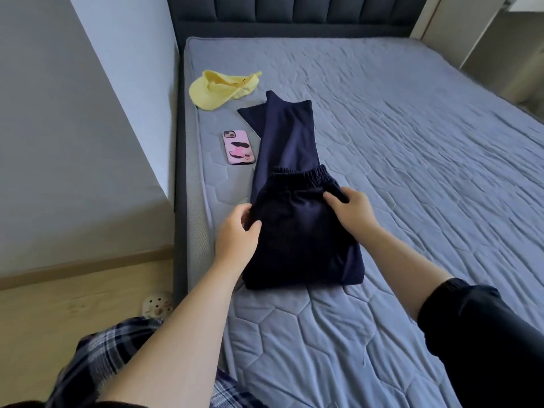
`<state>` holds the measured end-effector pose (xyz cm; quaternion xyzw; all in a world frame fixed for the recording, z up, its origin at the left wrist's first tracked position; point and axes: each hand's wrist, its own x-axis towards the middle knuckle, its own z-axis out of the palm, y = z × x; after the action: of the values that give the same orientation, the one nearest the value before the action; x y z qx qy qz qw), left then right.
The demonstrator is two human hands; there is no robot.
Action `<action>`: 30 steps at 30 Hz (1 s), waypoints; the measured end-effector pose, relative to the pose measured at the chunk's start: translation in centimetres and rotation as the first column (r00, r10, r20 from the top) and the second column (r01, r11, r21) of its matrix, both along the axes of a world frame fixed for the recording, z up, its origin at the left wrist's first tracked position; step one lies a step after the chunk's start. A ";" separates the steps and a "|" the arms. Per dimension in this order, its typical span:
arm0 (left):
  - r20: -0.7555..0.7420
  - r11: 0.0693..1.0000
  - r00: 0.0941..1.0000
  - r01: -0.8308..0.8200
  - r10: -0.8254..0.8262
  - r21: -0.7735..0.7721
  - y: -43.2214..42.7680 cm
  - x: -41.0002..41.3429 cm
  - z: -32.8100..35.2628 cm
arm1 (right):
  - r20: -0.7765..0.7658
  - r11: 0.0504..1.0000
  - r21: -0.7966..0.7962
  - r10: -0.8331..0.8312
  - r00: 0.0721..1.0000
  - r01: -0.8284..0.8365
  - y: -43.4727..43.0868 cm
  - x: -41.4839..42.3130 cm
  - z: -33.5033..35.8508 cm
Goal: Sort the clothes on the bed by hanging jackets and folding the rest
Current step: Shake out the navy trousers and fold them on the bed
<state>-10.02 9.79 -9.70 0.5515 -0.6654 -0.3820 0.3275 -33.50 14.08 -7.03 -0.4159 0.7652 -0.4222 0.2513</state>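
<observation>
Trousers (297, 240), navy ones, are lying lengthwise on the near left part of the bed (412, 142), waistband end doubled over onto the legs, legs stretching away toward the far headboard (294, 16). Left hand (235, 231) is pinching the left edge of the folded bit, thumb on top and fingers tucked under. Right hand (353, 210) is gripping the right side just below the elastic waistband, fingers curling into the fabric. Pink phone (239, 147) is sitting just left of the legs, and a yellow cap (212, 89) is lying farther back near the left edge.
</observation>
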 end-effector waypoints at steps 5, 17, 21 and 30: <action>0.128 0.878 0.991 -0.019 -0.048 0.477 1.2 -0.4 -2.4 | 0.152 0.900 0.433 -0.122 0.981 0.045 -0.4 -0.9 -3.7; 0.005 0.578 0.999 -0.032 0.047 0.815 0.6 1.4 -2.2 | 0.495 0.851 0.504 -0.145 0.857 -0.147 3.2 0.8 -6.9; 0.323 0.784 0.943 -0.259 0.080 0.563 -1.8 4.8 0.2 | 0.738 0.781 0.451 -0.054 0.673 -0.432 4.8 4.8 -7.7; 0.729 0.943 0.680 0.189 0.075 -0.273 0.7 3.2 -1.2 | 0.878 0.964 0.231 -0.149 0.455 -0.129 0.4 3.2 -7.4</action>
<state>-6.81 10.47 -10.94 0.5744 -0.8109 -0.0246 0.1092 -30.29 14.51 -14.47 -0.0920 0.5723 -0.4724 0.6640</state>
